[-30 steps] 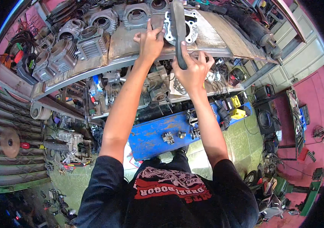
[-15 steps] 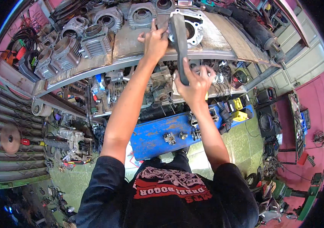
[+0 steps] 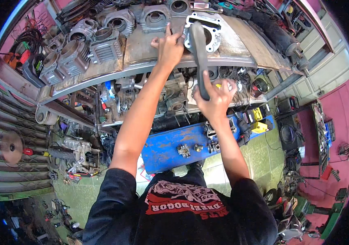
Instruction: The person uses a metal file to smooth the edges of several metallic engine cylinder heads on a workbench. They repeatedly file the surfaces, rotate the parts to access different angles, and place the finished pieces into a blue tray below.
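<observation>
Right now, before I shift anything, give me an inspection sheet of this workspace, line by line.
Surface: wood-topped bench, visibly stained.
Things in hand: long grey tool lies across the view of a metal block; contact between them unclear.
Clutter: finned castings crowd the bench's left part; loose engine parts fill the shelf below.
Grips: right grip closed around the tool's near end; left grip beside the block's left edge, touch unclear.
Cables: black coiled cables, far left.
Surroundings: blue low bench with small metal parts; ribbed shutter left, pink wall right.
</observation>
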`<state>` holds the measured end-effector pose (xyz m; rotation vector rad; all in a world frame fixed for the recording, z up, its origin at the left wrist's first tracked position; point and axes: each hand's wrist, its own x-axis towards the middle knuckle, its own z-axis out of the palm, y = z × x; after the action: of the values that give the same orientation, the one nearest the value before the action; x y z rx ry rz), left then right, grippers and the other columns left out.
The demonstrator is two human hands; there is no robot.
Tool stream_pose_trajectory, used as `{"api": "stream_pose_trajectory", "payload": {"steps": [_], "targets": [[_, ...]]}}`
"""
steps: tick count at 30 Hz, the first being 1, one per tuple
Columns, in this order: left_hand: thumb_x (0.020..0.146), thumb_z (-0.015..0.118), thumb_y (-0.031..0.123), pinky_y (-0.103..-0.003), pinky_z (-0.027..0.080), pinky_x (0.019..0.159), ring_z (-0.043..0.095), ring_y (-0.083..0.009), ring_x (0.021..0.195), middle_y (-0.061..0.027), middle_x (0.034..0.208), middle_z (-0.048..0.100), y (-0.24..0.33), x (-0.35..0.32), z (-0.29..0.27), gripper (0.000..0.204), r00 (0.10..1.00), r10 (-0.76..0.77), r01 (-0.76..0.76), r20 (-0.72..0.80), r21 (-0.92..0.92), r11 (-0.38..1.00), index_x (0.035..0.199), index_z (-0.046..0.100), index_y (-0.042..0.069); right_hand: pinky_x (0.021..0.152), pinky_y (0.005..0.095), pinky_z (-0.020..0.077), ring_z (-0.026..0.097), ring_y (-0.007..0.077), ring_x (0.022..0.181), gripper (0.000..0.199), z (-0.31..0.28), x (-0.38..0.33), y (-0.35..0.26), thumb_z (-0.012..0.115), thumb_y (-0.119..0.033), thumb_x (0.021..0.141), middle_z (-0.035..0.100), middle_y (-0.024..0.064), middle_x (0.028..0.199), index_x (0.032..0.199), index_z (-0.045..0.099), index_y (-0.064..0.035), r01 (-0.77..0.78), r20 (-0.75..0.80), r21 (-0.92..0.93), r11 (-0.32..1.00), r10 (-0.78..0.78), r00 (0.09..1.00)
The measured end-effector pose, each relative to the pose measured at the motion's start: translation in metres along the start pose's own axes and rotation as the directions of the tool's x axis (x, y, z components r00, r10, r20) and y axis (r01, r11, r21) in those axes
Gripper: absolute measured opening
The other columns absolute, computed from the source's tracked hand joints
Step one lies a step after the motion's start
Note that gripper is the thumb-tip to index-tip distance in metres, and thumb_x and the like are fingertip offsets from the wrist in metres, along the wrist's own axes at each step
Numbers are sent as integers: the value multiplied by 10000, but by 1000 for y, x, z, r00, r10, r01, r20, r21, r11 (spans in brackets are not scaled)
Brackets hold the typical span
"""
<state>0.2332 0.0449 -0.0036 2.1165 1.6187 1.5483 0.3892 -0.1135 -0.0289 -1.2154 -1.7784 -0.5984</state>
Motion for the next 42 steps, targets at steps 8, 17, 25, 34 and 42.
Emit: {"api": "stream_pose_trajectory", "payload": {"steps": [8, 17, 25, 34, 42], "targets": [[973, 568, 277, -602, 219, 1067, 685, -367, 1073, -275, 1479, 491, -10, 5, 3, 354, 1000, -10, 10, 2, 38, 999, 1302, 699, 299, 980, 461, 374, 605, 189, 817, 561, 5, 2, -4, 805, -197, 704, 623, 26, 618, 1252, 728, -103, 22, -16, 30, 999, -22, 1000], [963, 556, 257, -628, 223, 1052, 675, -369, 1114, -306, 1430, 522, -4, 4, 2, 402, 1000, -1, 2, -12, 85, 996, 1348, 665, 292, 968, 463, 378, 596, 200, 783, 570, 16, 9, -1, 806, -204, 695, 613, 22, 597, 1251, 728, -103, 27, -53, 45, 999, -24, 998], [961, 547, 246, -629, 203, 1072, 656, -359, 1165, -296, 1368, 578, 2, 3, 0, 375, 999, 18, -16, -38, 47, 999, 1306, 696, 261, 921, 453, 379, 591, 195, 770, 554, 21, 42, 8, 812, -226, 720, 643, 36, 611, 1253, 728, -104, -17, -120, -76, 997, 8, 993], [972, 546, 315, -554, 229, 1056, 685, -360, 1064, -271, 1418, 545, 2, 3, 4, 372, 996, 46, -40, -82, 76, 996, 1305, 695, 246, 972, 515, 330, 603, 243, 833, 591, 20, 41, -5, 790, -245, 738, 675, 51, 614, 1309, 681, -141, -66, -89, -37, 997, 62, 994], [967, 547, 254, -620, 214, 1050, 621, -330, 1226, -316, 1306, 608, -1, 1, 3, 379, 996, 37, -32, -75, 72, 997, 1320, 685, 248, 966, 473, 357, 597, 204, 824, 536, 5, 2, -12, 805, -245, 727, 653, 25, 621, 1247, 735, -135, -46, 20, -14, 999, 46, 999]]}}
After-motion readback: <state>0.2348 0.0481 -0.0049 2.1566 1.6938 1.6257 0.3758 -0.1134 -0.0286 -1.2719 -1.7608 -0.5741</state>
